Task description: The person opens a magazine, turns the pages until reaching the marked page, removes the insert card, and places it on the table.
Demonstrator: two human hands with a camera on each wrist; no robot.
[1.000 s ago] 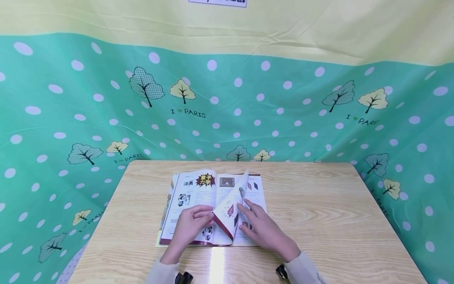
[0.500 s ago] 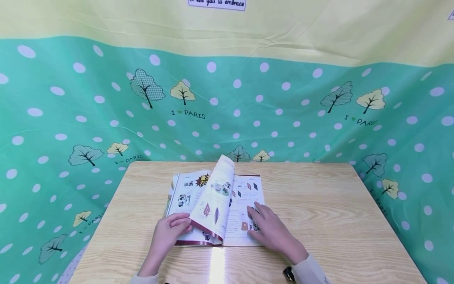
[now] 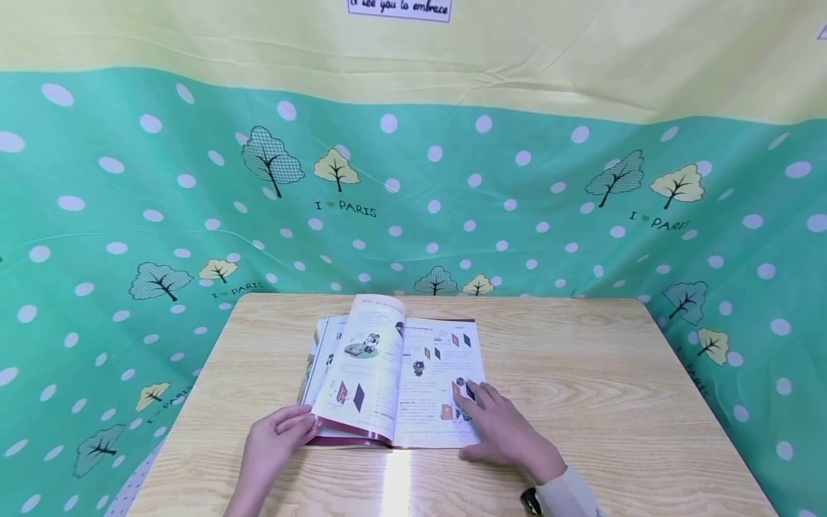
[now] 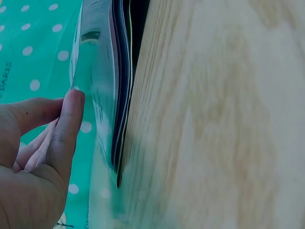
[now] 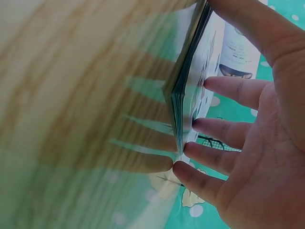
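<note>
An illustrated magazine [image 3: 426, 424] lies spread on the wooden table. My left hand [image 3: 274, 438] pinches the lower outer corner of a page [image 3: 371, 366], which curves up over the left half. In the left wrist view the thumb and fingertips of the left hand [image 4: 47, 143] meet at that page's edge, above the stacked sheets. My right hand [image 3: 507, 431] rests with spread fingers on the right page's lower outer corner. The right wrist view shows the fingertips of the right hand [image 5: 257, 138] touching the page surface and edge of the magazine [image 5: 178, 105].
The light wooden table [image 3: 568, 373] extends on both sides of the magazine. Behind it hangs a green and cream cloth [image 3: 446, 237] with dots and trees. A bright glare strip shows on the table's front part.
The left hand has carried the page from the right side over to the left, uncovering the right page. My right hand has shifted slightly right and down toward the page's outer corner.
</note>
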